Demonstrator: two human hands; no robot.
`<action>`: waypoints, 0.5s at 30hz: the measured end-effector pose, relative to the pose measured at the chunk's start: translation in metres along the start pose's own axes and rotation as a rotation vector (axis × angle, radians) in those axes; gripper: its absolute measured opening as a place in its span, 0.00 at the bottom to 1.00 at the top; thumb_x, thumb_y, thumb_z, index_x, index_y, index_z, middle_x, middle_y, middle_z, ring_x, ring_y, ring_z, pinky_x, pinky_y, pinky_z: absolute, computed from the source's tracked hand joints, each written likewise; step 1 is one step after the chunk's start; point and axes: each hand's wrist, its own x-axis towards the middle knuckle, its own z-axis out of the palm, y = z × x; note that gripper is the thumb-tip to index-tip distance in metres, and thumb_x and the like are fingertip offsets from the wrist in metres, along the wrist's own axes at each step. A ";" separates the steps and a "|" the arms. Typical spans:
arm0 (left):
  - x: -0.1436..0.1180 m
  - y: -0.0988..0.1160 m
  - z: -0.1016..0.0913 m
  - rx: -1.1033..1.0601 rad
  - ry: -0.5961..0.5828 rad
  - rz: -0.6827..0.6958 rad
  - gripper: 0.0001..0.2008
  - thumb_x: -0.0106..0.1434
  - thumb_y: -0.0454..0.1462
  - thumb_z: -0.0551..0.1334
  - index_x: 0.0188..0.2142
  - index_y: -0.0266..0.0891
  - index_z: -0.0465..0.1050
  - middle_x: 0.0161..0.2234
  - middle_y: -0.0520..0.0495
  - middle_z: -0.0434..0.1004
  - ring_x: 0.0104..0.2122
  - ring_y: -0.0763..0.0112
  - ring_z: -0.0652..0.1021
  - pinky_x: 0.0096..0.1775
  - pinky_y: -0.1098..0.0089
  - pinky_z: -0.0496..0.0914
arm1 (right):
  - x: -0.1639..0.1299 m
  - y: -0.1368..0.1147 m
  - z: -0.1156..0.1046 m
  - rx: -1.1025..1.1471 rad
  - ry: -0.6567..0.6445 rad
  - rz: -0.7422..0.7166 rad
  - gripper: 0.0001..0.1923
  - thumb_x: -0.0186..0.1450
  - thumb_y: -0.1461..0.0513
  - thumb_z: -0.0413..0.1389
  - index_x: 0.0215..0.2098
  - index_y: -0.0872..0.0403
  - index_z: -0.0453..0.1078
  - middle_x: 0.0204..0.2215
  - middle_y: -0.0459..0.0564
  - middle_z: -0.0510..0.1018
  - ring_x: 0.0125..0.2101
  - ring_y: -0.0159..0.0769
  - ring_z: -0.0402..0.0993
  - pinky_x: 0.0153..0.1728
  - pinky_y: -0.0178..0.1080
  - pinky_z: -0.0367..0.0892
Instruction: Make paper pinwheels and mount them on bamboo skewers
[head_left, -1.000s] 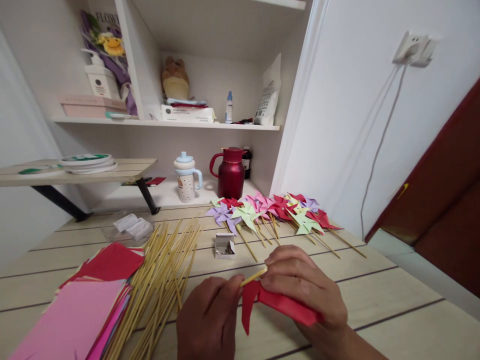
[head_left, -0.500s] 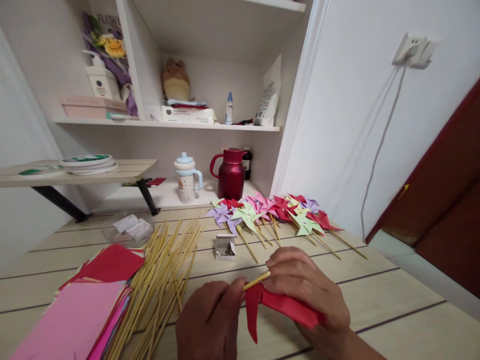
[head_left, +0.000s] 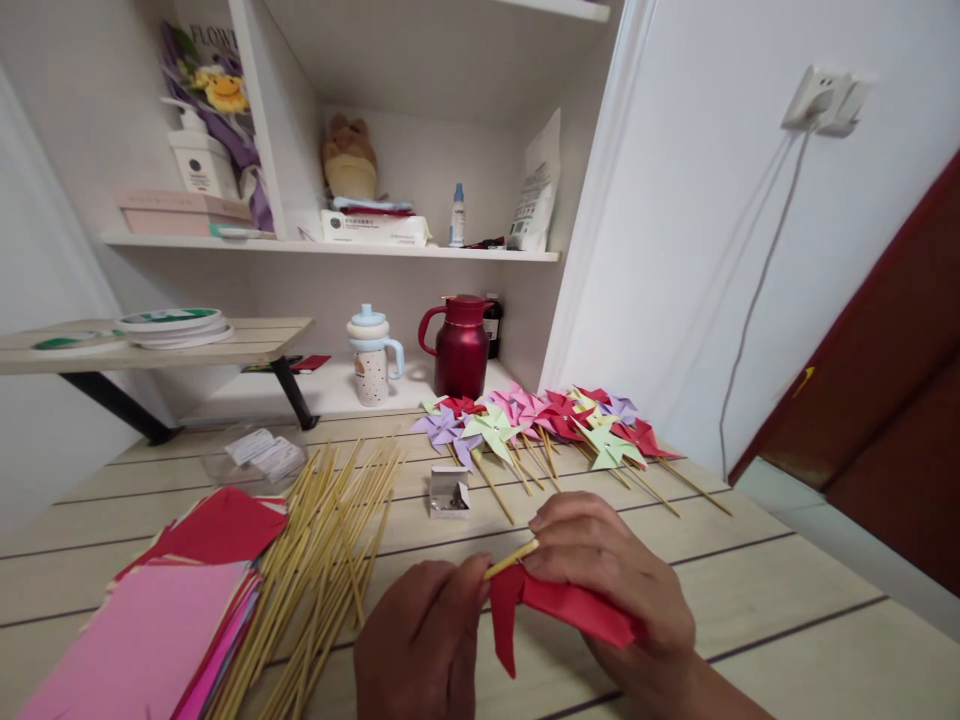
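Observation:
My right hand [head_left: 607, 590] grips a folded red paper pinwheel [head_left: 559, 608] low over the wooden table [head_left: 765, 590]. A thin bamboo stick [head_left: 510, 559] pokes out between my two hands. My left hand [head_left: 420, 645] pinches its lower end, and the tip rests against my right thumb. Just to the left lies a loose pile of bamboo sticks [head_left: 322, 560].
Finished pinwheels on sticks [head_left: 540, 425] lie at the table's back. A small metal box [head_left: 450, 493] sits in front of them. Stacked coloured paper [head_left: 172, 610] fills the front left. A red jug [head_left: 459, 345], a cup [head_left: 370, 355] and shelves stand behind.
The hanging red paper flap has shifted slightly and the hands have moved a little. The stick stays pinched between both hands.

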 end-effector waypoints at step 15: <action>-0.001 0.000 -0.001 -0.011 -0.017 -0.049 0.11 0.67 0.33 0.56 0.46 0.39 0.75 0.33 0.49 0.80 0.32 0.75 0.81 0.34 0.78 0.75 | 0.001 -0.001 0.001 0.022 0.021 0.019 0.08 0.68 0.63 0.56 0.44 0.55 0.75 0.31 0.51 0.82 0.32 0.38 0.78 0.38 0.48 0.74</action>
